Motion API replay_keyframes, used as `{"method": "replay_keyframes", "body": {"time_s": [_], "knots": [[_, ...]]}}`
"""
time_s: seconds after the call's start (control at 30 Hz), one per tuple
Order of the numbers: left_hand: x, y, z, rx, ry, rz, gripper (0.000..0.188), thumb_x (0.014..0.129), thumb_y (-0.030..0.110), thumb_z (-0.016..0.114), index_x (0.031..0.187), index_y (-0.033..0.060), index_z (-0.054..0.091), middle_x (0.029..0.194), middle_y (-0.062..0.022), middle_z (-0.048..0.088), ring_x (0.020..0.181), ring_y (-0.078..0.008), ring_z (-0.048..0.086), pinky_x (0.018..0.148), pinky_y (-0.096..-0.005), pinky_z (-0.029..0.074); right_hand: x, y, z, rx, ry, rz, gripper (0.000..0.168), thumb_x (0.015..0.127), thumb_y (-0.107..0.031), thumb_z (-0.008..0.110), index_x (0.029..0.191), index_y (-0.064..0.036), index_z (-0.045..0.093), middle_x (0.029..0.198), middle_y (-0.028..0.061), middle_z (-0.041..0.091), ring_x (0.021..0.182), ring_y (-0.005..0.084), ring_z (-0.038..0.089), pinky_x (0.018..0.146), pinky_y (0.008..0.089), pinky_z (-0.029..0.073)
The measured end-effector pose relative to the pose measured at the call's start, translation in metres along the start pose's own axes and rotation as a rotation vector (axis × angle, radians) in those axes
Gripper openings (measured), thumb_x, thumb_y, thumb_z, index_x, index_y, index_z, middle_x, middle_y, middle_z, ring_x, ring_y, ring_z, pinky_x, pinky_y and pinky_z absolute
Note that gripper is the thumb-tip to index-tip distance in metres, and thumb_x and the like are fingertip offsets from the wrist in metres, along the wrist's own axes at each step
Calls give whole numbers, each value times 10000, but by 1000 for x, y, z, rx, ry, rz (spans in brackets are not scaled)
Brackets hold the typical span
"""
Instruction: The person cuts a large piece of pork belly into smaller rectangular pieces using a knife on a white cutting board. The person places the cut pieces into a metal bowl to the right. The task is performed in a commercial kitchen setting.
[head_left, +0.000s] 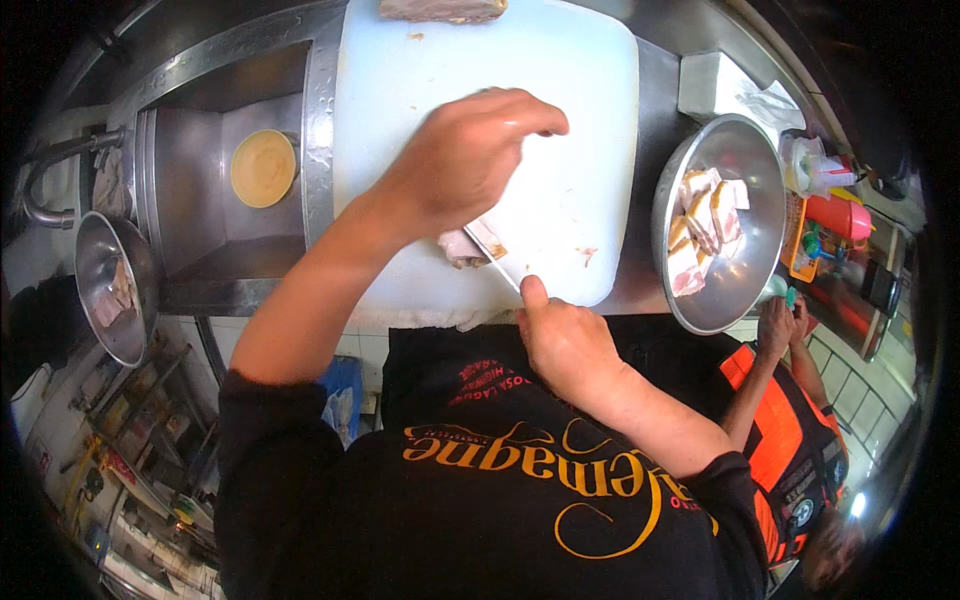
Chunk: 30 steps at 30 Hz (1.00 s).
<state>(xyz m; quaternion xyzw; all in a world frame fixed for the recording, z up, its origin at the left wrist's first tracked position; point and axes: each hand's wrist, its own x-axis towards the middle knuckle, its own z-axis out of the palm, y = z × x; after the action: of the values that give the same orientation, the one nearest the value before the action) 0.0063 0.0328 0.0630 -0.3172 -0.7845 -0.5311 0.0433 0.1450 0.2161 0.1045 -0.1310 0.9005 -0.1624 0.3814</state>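
My right hand (570, 345) grips the handle of a kitchen knife, thumb laid along the top. The knife's narrow blade (493, 259) slants up and left across a small piece of pale meat (459, 247) on the white cutting board (592, 180). My left hand (476, 154) is over the board just above that meat, fingers bent and pointing right; its underside and part of the meat are hidden from me. A larger slab of meat (442, 7) lies at the board's far edge, cut off by the picture's top. Small scraps (586, 255) dot the board.
A steel bowl (754, 277) of sliced meat stands right of the board. A steel sink (187, 180) with a yellow bowl (262, 169) is at left, another steel bowl (139, 315) with meat beyond it. A co-worker's hands (780, 322) are near the right-hand bowl.
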Motion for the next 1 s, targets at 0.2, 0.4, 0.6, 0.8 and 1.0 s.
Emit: {"method": "replay_keyframes", "body": {"time_s": [0.2, 0.4, 0.6, 0.8, 1.0], "knots": [[-8, -24, 22, 11, -74, -16, 363, 761, -103, 467, 1066, -28, 648, 1043, -202, 671, 975, -367, 647, 900, -402, 522, 3, 1, 8, 3, 44, -4, 191, 975, -140, 515, 1039, -8, 393, 691, 223, 637, 652, 458, 640, 576, 554, 499], [-11, -23, 25, 58, -92, -17, 390, 743, -108, 447, 1062, -21, 653, 1054, -206, 670, 1003, -377, 641, 920, -410, 517, 3, 7, 20, 0, 95, -33, 174, 988, -148, 492, 1038, -14, 393, 686, 223, 631, 634, 454, 630, 569, 554, 496], [-13, -25, 27, 74, -67, 23, 322, 770, -89, 463, 1019, -11, 652, 1004, -174, 674, 950, -354, 635, 861, -429, 524, 6, 5, 23, -34, 71, -7, 151, 921, -56, 444, 1058, 6, 433, 734, 210, 658, 700, 420, 673, 601, 521, 537], [-14, -29, 26, 32, -99, 13, 368, 751, -110, 447, 1049, -25, 645, 1046, -195, 673, 999, -362, 641, 916, -412, 515, 11, 6, 30, -25, 113, -15, 159, 916, -57, 451, 1061, 6, 435, 723, 204, 662, 677, 417, 673, 589, 516, 538], [-18, -34, 27, -29, -79, 13, 399, 739, -116, 433, 1068, -27, 642, 1076, -198, 669, 1026, -361, 644, 942, -398, 508, 12, 5, 31, -38, 126, -8, 172, 908, -60, 459, 1063, 10, 434, 727, 209, 665, 692, 426, 674, 591, 520, 538]]}}
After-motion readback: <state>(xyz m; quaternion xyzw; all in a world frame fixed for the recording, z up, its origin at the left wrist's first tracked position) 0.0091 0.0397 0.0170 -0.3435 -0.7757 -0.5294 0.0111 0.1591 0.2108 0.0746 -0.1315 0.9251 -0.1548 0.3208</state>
